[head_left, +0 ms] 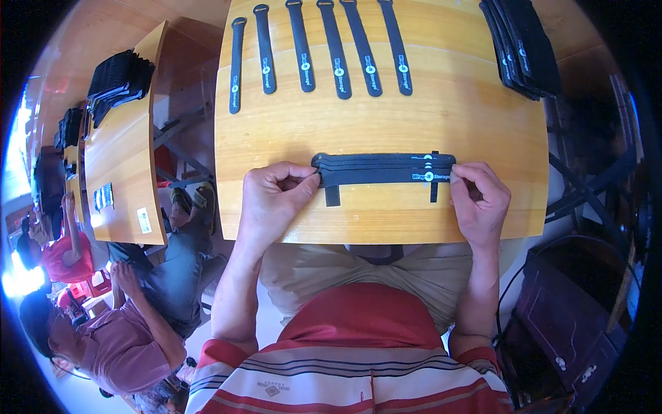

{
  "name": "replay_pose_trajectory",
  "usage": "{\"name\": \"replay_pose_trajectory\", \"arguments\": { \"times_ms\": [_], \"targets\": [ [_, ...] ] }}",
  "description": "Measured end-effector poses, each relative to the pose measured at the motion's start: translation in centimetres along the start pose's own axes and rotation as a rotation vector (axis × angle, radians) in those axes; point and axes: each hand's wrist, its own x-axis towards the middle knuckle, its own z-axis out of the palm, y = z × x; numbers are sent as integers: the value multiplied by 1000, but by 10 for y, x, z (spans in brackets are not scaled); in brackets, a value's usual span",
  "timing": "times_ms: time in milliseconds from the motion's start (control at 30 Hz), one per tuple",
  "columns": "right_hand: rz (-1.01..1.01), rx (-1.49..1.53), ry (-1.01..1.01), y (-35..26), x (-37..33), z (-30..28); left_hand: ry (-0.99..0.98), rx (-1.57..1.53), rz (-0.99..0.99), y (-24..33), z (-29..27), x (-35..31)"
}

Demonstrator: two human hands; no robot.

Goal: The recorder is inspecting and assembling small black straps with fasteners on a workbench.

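A small stack of black fabric straps [376,170] lies crosswise near the front of the wooden table, its layers slightly fanned. Two narrow black strips [333,196] stick out beneath it, one close to each end. My left hand [279,196] pinches the stack's left end between thumb and fingers. At the right end, my right hand [480,196] does the same, thumb and forefinger closed on the edge. Beyond the stack, several single black straps [305,52] with looped far ends lie side by side, pointing away from me.
A thick pile of black straps [518,52] sits at the table's far right corner. Left of my table [386,127] stands another wooden table [124,190] with a black pile [121,79] on it. A person [124,331] sits beside that table; another in red is farther off.
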Motion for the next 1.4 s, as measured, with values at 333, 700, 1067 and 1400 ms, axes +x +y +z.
{"name": "replay_pose_trajectory", "arguments": {
  "times_ms": [333,700,1067,1400],
  "targets": [
    [5,4,4,0,-1,1,5,5,11,-3,0,1],
    [-19,-1,24,2,0,1,2,-10,15,-1,2,1],
    [-77,0,42,1,0,2,27,17,13,2,2,-2],
    [-86,-7,39,1,2,2,37,7,24,4,3,-2]
  ]
}}
